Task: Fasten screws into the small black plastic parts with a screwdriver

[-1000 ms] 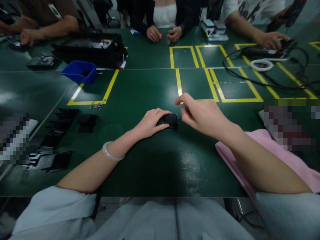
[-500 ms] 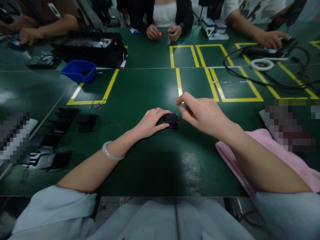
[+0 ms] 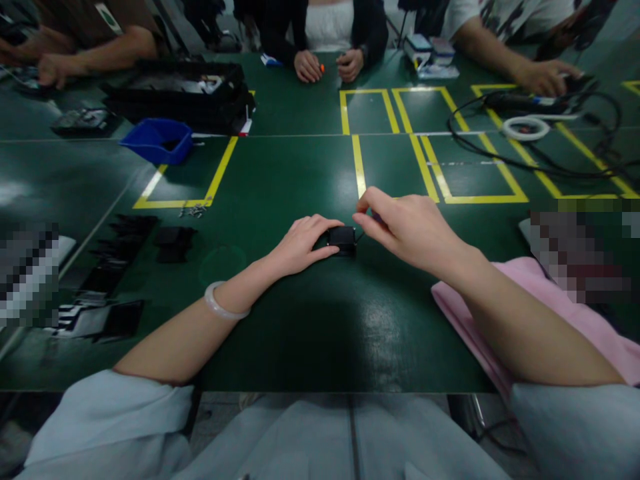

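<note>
A small black box (image 3: pixel 343 238) lies on the green table in front of me. My left hand (image 3: pixel 305 245) grips it from the left, thumb on the near side and fingers on the far side. To the right of the box, my right hand (image 3: pixel 395 223) is closed round a small screwdriver (image 3: pixel 361 236). Only its thin dark shaft shows clearly, pointing at the box's right side; the handle is mostly hidden in my fingers. Whether the tip sits in a screw is too small to tell.
Small screws (image 3: pixel 193 210) lie at left, near black parts (image 3: pixel 173 243) and a blue bin (image 3: pixel 160 141). A pink cloth (image 3: pixel 465 307) lies under my right forearm. Black cables (image 3: pixel 530 167) are coiled at far right. Co-workers' hands (image 3: pixel 327 65) are across the table.
The thumb and index finger of my right hand have drawn closer together and shifted slightly on the screwdriver. My left hand and the black box stay in place.
</note>
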### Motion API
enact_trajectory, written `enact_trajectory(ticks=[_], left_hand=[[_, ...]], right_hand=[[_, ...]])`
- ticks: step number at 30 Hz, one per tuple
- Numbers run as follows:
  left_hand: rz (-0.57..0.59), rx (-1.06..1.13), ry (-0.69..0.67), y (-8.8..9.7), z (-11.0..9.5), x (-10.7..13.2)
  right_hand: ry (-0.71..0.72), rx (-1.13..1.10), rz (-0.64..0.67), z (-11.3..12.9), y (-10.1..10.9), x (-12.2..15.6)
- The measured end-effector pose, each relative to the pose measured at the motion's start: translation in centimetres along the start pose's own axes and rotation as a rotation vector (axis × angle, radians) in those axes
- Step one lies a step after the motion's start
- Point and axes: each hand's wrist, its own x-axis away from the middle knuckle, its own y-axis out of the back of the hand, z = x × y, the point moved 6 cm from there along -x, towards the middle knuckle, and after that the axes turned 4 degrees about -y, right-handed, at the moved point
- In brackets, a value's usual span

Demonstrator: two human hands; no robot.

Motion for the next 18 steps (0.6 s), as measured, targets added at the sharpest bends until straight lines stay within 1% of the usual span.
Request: enact_trajectory(ticks=[7, 15, 18], left_hand=[[0.014, 0.008, 0.006, 0.1, -0.2, -0.06], [0.003, 0.003, -0.002, 0.04, -0.12, 0.02], [0.003, 0.001, 0.004, 0.04, -0.12, -0.01]], right_hand=[[-0.023, 0.022, -0.002, 0.04, 0.0, -0.06], [0.021, 0.075, 0.019, 0.52, 0.09, 0.2], [0.054, 0.059, 0.02, 0.71, 0.03, 0.26]])
